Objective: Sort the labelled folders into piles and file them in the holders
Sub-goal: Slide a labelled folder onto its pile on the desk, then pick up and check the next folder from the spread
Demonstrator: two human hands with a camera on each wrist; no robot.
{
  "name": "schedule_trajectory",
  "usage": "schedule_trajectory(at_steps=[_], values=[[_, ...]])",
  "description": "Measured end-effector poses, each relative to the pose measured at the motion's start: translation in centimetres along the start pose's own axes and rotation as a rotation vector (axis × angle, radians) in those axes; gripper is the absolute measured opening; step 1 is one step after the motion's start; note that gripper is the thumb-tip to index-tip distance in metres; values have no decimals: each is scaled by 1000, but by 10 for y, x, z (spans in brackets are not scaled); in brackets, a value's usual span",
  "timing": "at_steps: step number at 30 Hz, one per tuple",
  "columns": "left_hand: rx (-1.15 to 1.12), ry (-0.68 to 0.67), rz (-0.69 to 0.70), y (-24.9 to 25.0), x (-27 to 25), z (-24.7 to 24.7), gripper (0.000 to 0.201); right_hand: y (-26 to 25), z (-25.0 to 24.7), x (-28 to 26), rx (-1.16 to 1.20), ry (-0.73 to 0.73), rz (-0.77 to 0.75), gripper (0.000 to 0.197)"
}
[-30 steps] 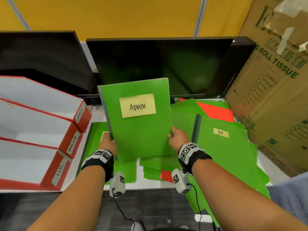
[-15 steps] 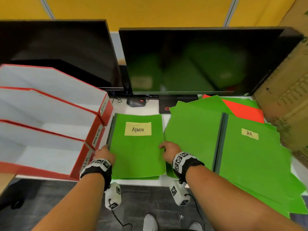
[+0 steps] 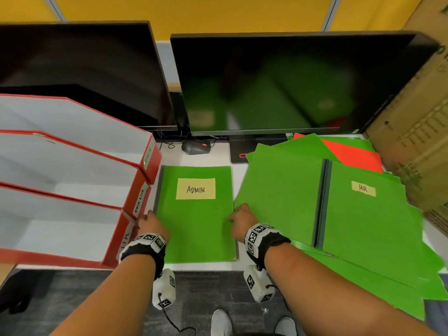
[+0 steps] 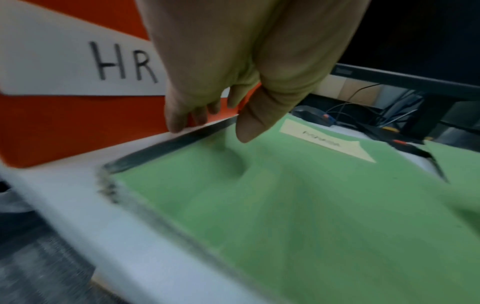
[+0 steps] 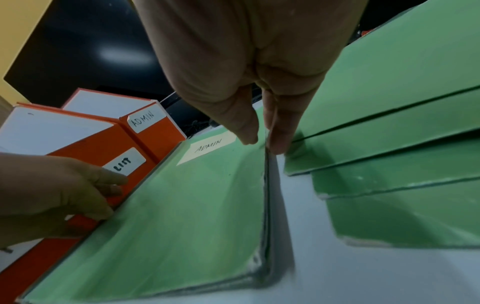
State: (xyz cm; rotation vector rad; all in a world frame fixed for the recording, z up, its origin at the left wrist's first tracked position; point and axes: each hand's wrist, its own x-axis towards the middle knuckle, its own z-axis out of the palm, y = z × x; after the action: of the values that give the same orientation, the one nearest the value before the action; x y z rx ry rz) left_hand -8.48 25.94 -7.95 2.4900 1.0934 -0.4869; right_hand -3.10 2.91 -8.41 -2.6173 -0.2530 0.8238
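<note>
A green folder labelled ADMIN (image 3: 196, 226) lies flat on the white desk, on top of other green sheets, right beside the red-and-white holders (image 3: 72, 166). My left hand (image 3: 151, 223) holds its dark spine edge: fingers curl at the edge and the thumb hangs just over the cover (image 4: 285, 205). My right hand (image 3: 238, 218) pinches the opposite edge between thumb and fingers (image 5: 278, 148). The holders carry labels ADMIN (image 5: 141, 120) and HR (image 4: 124, 61). A green folder labelled HR (image 3: 368, 226) tops the loose pile on the right.
Two dark monitors (image 3: 291, 81) stand along the back of the desk, with a mouse (image 3: 195, 147) and cables between them. A big cardboard box (image 3: 417, 141) closes off the right side. The right pile holds several green folders and a red one (image 3: 351, 156), overhanging the front edge.
The ADMIN folder was held upright in both hands a second ago; it has come down flat onto the pile beside the holders. Both hands stay at its edges.
</note>
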Motion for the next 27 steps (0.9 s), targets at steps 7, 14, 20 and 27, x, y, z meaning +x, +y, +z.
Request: schedule_trajectory(at_steps=[7, 14, 20, 27], values=[[14, 0, 176, 41, -10, 0, 70, 16, -27, -7, 53, 95, -10, 42], [-78, -136, 392, 95, -30, 16, 58, 63, -66, -25, 103, 197, 70, 40], [-62, -158, 549, 156, -74, 44, 50, 125, -95, -49, 123, 256, 173, 41], [-96, -207, 666, 214, -126, 81, 31, 199, -115, -76, 115, 317, 337, 33]])
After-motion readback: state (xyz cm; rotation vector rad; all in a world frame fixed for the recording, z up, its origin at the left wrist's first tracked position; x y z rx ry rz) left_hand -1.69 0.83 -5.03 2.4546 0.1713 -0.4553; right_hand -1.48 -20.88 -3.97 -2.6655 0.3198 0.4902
